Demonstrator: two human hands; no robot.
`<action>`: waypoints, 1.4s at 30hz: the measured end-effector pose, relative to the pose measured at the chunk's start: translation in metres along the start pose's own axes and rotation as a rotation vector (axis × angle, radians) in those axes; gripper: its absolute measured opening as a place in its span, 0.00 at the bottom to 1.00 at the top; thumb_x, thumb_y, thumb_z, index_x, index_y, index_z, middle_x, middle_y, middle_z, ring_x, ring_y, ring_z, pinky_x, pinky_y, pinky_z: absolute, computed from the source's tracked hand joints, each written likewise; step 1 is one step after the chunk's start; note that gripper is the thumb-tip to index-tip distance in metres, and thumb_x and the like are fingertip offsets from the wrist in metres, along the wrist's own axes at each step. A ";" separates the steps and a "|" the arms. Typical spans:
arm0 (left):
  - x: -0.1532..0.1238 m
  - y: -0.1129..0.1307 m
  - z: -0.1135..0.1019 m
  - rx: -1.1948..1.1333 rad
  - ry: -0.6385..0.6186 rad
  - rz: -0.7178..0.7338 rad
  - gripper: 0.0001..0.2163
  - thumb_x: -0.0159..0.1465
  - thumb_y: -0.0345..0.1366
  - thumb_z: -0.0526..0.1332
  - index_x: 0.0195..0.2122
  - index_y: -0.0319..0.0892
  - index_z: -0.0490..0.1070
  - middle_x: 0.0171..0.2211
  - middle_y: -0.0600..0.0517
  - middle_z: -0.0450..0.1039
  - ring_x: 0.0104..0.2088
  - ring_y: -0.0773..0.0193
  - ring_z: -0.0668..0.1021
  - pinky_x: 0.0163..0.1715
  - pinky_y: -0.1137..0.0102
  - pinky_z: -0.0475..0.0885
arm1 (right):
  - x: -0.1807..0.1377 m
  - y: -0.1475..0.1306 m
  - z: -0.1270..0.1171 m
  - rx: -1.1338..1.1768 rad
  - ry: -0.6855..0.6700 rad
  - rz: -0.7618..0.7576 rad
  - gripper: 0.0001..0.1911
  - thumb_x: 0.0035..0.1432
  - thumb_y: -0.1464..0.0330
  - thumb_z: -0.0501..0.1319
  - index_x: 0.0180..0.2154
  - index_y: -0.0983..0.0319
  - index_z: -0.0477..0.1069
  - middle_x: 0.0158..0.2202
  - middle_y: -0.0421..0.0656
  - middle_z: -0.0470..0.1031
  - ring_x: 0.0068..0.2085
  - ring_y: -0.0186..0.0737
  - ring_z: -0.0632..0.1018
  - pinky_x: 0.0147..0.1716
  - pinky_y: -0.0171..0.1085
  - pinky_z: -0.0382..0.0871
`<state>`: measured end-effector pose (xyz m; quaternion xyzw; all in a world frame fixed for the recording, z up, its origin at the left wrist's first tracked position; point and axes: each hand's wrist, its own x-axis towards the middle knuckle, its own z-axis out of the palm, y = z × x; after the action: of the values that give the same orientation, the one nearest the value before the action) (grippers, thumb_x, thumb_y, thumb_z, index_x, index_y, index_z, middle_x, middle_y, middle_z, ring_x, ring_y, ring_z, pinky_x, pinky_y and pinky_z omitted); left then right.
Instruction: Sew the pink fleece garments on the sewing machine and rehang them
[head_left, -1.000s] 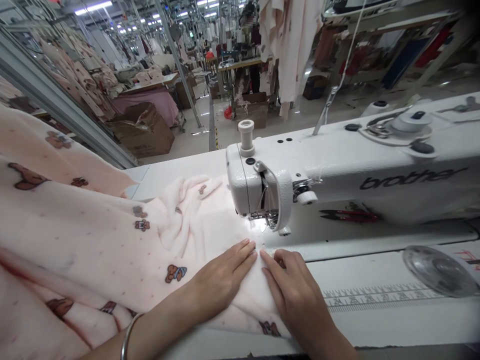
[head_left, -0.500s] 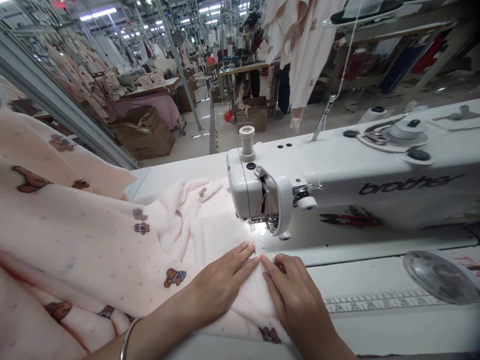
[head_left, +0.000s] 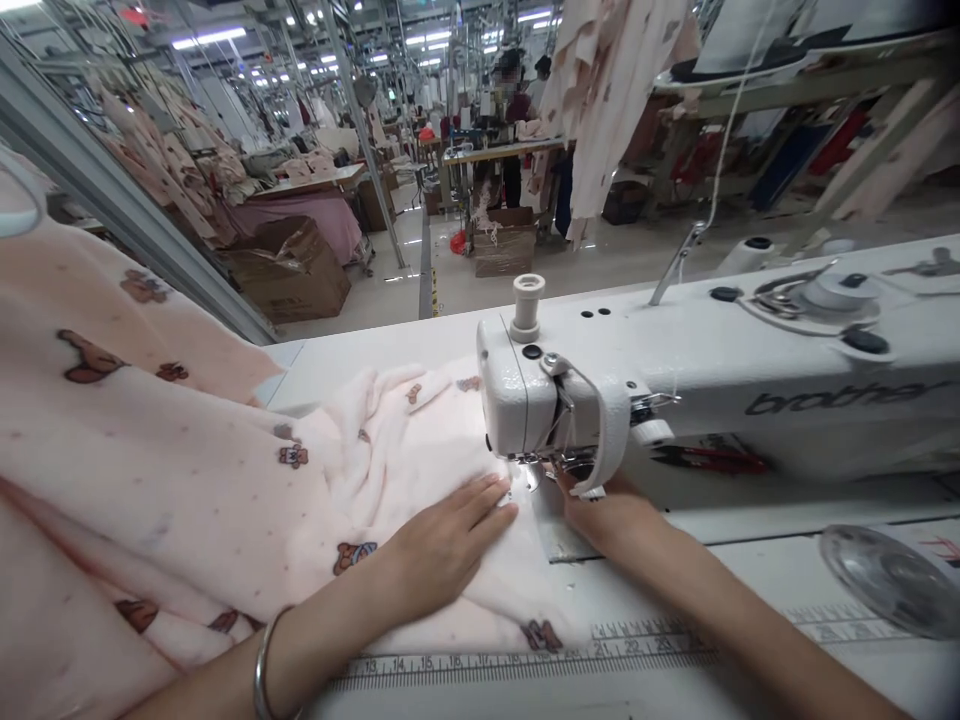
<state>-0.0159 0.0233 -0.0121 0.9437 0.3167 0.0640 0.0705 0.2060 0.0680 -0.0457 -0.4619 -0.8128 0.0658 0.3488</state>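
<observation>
Pale pink plush fabric with printed brown bears spreads over the machine bed and drapes off to the left. My left hand lies flat on it, fingers stretched toward the needle area. A white sewing machine stands over the fabric's right edge, its lamp lighting the cloth under the presser foot. My right hand reaches in beneath the machine head, just right of the foot. Its fingers are mostly hidden behind the white guard, so what they touch does not show.
Red-handled thread snips lie under the machine arm. A printed ruler scale runs along the front of the table, with a clear round dish at the right. Beyond stand a cardboard box, hanging fabric pieces and other workstations.
My right hand has left the fabric's edge and moved up and right, under the machine head. My left hand stays flat on the cloth. The view has shifted slightly.
</observation>
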 end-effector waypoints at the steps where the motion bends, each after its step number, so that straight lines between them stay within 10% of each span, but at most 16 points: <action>1: 0.000 -0.002 0.000 0.002 0.002 0.001 0.23 0.62 0.21 0.49 0.59 0.32 0.59 0.62 0.37 0.58 0.65 0.52 0.59 0.63 0.57 0.62 | -0.010 -0.005 -0.002 -0.022 -0.034 -0.025 0.23 0.57 0.80 0.48 0.47 0.58 0.72 0.36 0.45 0.76 0.39 0.44 0.75 0.38 0.42 0.68; 7: 0.000 -0.006 0.003 0.017 0.000 0.012 0.23 0.62 0.21 0.49 0.59 0.32 0.58 0.62 0.36 0.57 0.65 0.52 0.59 0.63 0.56 0.63 | -0.054 -0.028 0.000 -0.228 -0.128 -0.120 0.27 0.53 0.82 0.47 0.54 0.68 0.67 0.53 0.51 0.70 0.53 0.49 0.67 0.51 0.45 0.60; 42: 0.016 -0.028 -0.001 -0.122 0.018 -0.127 0.18 0.65 0.25 0.48 0.56 0.40 0.60 0.53 0.44 0.65 0.54 0.57 0.69 0.55 0.57 0.71 | -0.046 -0.034 -0.006 -0.226 -0.081 -0.059 0.24 0.60 0.82 0.43 0.54 0.67 0.65 0.50 0.53 0.70 0.52 0.51 0.69 0.45 0.48 0.71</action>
<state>-0.0199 0.0550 -0.0152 0.9151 0.3719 0.0869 0.1290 0.2012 0.0109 -0.0498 -0.4712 -0.8417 -0.0177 0.2631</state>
